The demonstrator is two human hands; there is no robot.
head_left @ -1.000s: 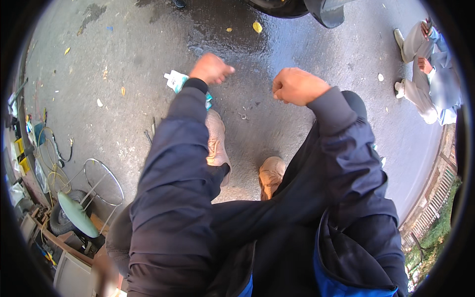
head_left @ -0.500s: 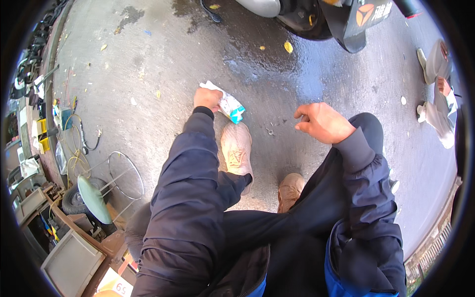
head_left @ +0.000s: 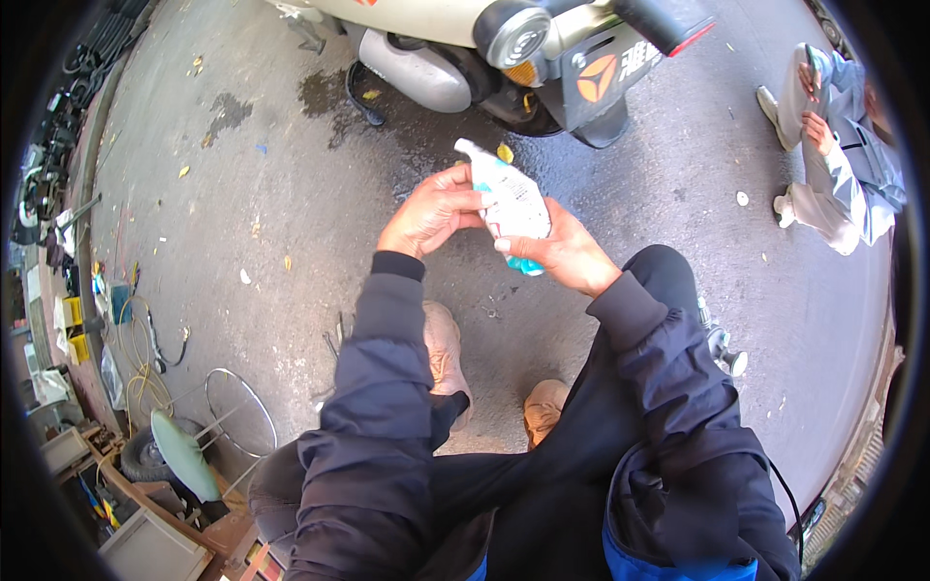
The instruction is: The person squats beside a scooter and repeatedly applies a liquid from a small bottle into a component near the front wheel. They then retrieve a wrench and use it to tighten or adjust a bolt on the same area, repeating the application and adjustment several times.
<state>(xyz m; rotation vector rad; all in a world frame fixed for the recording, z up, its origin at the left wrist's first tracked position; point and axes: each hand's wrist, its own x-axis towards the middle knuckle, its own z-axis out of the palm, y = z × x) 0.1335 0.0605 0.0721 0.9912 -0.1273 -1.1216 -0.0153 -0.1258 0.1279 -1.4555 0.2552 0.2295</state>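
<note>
A soft white-and-teal plastic packet (head_left: 513, 198) is held up over the pavement, in front of my shoes. Its narrow white end points away and to the left. My right hand (head_left: 572, 250) grips the near right part, thumb lying across the front. At the packet's left edge, the fingers of my left hand (head_left: 431, 208) are closed in a pinch. Below the packet are my tan left shoe (head_left: 443, 351) and my right shoe (head_left: 544, 407).
Ahead stands a cream scooter (head_left: 417, 73) over a wet patch. A seated person (head_left: 838, 145) is at the right, holding a dark object. On the left lie a tipped stool (head_left: 181, 453), a tyre (head_left: 145, 453) and a yellow cable (head_left: 145, 387). Metal parts (head_left: 722, 349) sit by my right knee.
My left hand has raised the packet from beside my left shoe. My right hand has moved left and taken hold of it. The view has shifted, showing more of the scooter.
</note>
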